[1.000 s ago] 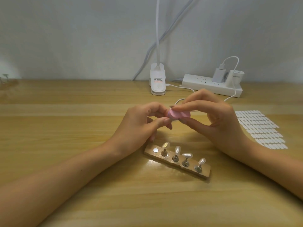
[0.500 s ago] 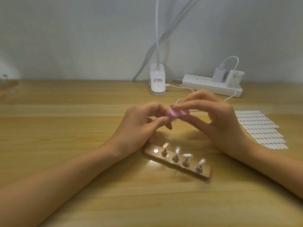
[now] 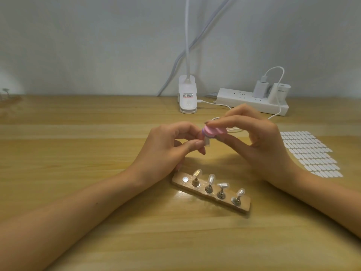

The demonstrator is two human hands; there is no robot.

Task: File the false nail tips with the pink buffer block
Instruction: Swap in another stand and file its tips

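Above the left end of the wooden stand [image 3: 211, 194], pinching a clear nail tip [image 3: 207, 142] in the left hand's [image 3: 168, 149] fingers, plainly showing now, hidden half a second ago. Directly over it, gripping the pink buffer block [image 3: 212, 132] in the right hand's [image 3: 261, 145] fingers, tipped from flat towards edge-on, seemingly touching the tip. Likely mid-stroke; four other tips [image 3: 210, 178] waiting on the stand.

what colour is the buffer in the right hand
Pink, with a lilac band at its left end; the buffer shows best in the head view.
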